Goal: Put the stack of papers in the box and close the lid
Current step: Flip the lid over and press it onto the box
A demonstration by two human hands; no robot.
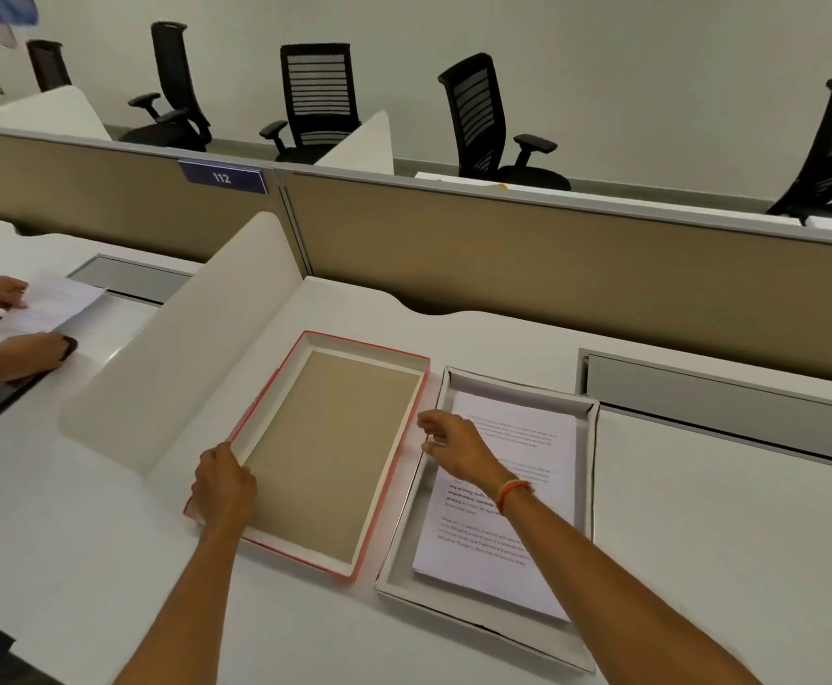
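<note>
A red-edged lid [334,437] lies upside down on the white desk, its brown inside facing up. My left hand [223,487] grips the lid's left rim near the front corner. Right beside the lid stands a shallow white box [593,467] with a stack of printed papers [517,536] lying flat inside it. My right hand [458,447], with an orange band at the wrist, hovers over the box's left wall. Its fingers are spread towards the lid's right rim and hold nothing.
A curved white divider panel [181,368] stands just left of the lid. A beige partition [552,269] closes the desk's far side. Another person's hands [33,353] handle papers at the far left. A grey cable hatch [725,402] sits behind the box.
</note>
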